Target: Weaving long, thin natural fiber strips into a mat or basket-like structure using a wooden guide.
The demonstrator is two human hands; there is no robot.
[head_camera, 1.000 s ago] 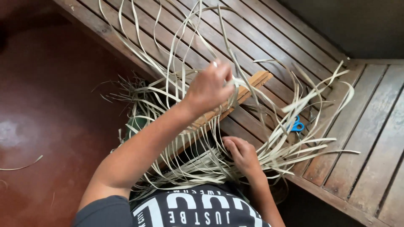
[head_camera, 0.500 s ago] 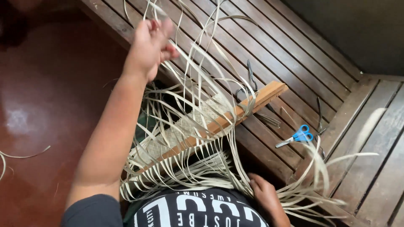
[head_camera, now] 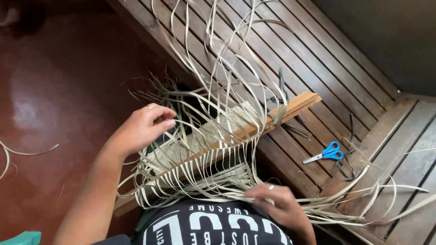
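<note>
A partly woven band of pale flat strips (head_camera: 213, 129) lies along a long wooden slat (head_camera: 272, 119) that leans on a slatted wooden bench (head_camera: 318, 59). Many loose strips (head_camera: 218, 54) fan up and outwards from it. My left hand (head_camera: 141, 129) hovers at the left end of the weaving, fingers curled among the strips, and I cannot tell if it grips one. My right hand (head_camera: 279, 204) is low by my chest, pinching a bundle of strips (head_camera: 345, 208) that trails to the right.
Blue-handled scissors (head_camera: 324, 153) lie on the bench to the right of the slat. Dark metal tools (head_camera: 282, 81) rest behind the slat. Red-brown floor (head_camera: 54, 90) lies to the left, with a stray strip (head_camera: 27, 152) on it. A teal object (head_camera: 20, 237) sits at the bottom left corner.
My left hand rose high up and to the left, pulling strips, then dropped to the left end of the weaving. My right hand slid down towards my chest with its bundle.
</note>
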